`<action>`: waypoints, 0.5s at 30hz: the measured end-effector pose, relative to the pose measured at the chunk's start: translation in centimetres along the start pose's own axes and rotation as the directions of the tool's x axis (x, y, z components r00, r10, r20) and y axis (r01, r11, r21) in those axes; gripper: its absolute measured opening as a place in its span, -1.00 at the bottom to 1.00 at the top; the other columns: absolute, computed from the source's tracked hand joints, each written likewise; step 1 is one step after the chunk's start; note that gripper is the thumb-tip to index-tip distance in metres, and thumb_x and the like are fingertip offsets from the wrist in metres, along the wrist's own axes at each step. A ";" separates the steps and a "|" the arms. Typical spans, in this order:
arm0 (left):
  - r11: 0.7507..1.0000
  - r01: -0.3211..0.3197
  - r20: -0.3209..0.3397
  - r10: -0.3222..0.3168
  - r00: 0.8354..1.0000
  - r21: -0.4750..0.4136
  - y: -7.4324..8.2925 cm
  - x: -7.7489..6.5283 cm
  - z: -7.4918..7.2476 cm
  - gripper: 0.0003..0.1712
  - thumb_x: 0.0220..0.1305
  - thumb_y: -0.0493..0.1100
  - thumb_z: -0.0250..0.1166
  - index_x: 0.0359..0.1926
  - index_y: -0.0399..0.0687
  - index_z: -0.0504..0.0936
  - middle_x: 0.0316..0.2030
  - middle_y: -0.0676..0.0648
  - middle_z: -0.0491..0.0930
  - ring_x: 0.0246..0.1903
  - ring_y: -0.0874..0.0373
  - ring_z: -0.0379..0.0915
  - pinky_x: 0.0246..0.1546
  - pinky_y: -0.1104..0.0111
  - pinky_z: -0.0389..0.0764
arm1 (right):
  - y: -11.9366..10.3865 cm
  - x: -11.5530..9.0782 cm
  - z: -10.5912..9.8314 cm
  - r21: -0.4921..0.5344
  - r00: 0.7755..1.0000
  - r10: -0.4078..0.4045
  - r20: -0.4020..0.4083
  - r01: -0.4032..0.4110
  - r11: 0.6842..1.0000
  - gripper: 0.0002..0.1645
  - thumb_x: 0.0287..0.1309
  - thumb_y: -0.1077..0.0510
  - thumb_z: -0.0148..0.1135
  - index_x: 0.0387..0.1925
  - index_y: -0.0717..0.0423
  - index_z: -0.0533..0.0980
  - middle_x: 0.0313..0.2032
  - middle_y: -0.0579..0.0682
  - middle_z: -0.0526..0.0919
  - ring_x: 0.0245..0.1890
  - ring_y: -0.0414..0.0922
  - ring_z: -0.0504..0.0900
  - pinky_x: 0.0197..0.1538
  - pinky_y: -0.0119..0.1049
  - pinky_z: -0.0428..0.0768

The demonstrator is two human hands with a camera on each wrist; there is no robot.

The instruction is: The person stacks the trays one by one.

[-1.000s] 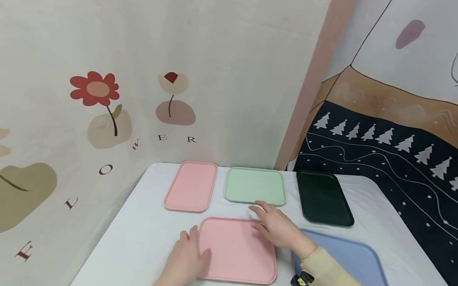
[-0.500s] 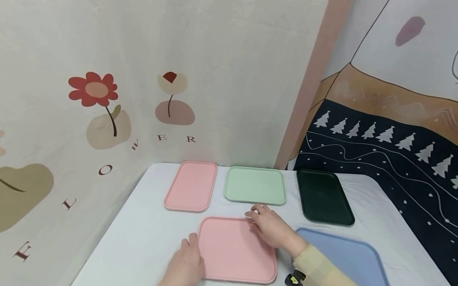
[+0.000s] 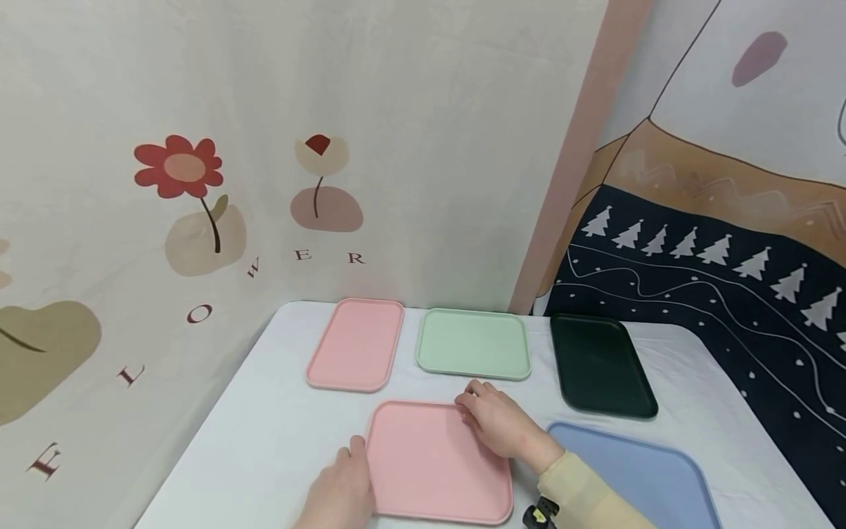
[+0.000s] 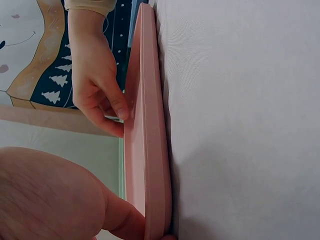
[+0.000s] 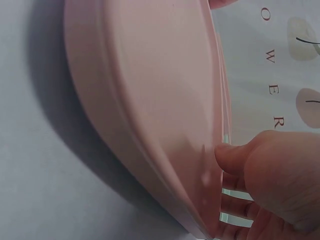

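A large pink tray [image 3: 439, 466] lies face up at the near middle of the table. My left hand [image 3: 339, 488] grips its left edge; the left wrist view has the thumb on the rim [image 4: 155, 125] and a fingertip low on the outer side. At the far edge, toward the right corner, my right hand [image 3: 499, 422] holds the tray. Its thumb [image 5: 230, 159] lies on the inner side in the right wrist view, with the fingers curled beyond the rim. The undersides of the fingers are partly hidden.
Behind stand a smaller pink tray [image 3: 357, 345], a light green tray [image 3: 474, 344] and a dark green tray [image 3: 603, 365]. A blue tray [image 3: 634, 474] lies at the near right, partly under the right sleeve [image 3: 588, 492]. Printed curtains [image 3: 429, 147] hang behind the white-covered table [image 3: 251, 441].
My left hand has closed onto the tray's left edge, its thumb drawing in. The right hand has come down and slightly left onto the far edge. The trays have stayed in place.
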State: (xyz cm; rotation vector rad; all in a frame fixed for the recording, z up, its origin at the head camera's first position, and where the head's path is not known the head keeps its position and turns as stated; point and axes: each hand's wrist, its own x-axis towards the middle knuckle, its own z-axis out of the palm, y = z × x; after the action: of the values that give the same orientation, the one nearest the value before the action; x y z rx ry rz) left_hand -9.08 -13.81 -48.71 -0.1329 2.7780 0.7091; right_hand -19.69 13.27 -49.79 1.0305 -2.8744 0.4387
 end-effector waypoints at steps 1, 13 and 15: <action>1.000 0.004 0.004 -0.004 1.000 -0.002 0.0 0.0 0.0 -0.51 0.43 -0.36 0.24 0.25 -0.57 0.35 -0.29 -0.31 0.49 -0.44 -0.11 0.57 -0.42 -0.02 0.71 | 0.0 0.1 0.0 -0.001 1.000 0.002 0.003 -0.002 1.000 -0.80 0.44 0.19 0.34 0.03 0.08 0.69 -0.10 -0.06 0.56 -0.13 -0.08 0.56 -0.07 -0.11 0.67; 0.999 0.042 0.016 -0.042 0.999 0.003 -0.1 0.1 0.2 -0.59 0.47 -0.34 0.22 0.22 -0.48 0.38 -0.32 -0.25 0.49 -0.45 -0.09 0.59 -0.43 -0.01 0.72 | 0.0 0.7 0.4 -0.012 1.000 0.006 0.015 -0.006 1.000 -0.80 0.39 0.32 0.31 0.00 0.14 0.69 -0.16 -0.04 0.62 -0.12 -0.05 0.62 -0.04 -0.13 0.69; 0.999 0.036 0.014 -0.036 0.999 0.001 -0.2 0.1 0.2 -0.59 0.47 -0.34 0.21 0.22 -0.48 0.38 -0.33 -0.24 0.48 -0.47 -0.07 0.58 -0.45 0.01 0.72 | 0.0 0.8 0.5 -0.017 1.000 0.005 0.017 -0.005 1.000 -0.80 0.38 0.33 0.31 -0.01 0.13 0.70 -0.16 -0.03 0.63 -0.12 -0.05 0.63 -0.04 -0.14 0.70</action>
State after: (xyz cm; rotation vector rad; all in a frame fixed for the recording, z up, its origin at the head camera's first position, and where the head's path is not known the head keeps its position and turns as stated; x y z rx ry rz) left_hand -9.07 -13.86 -48.98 -0.1766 2.7557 0.6970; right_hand -20.26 12.65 -50.14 1.0301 -2.8912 0.4069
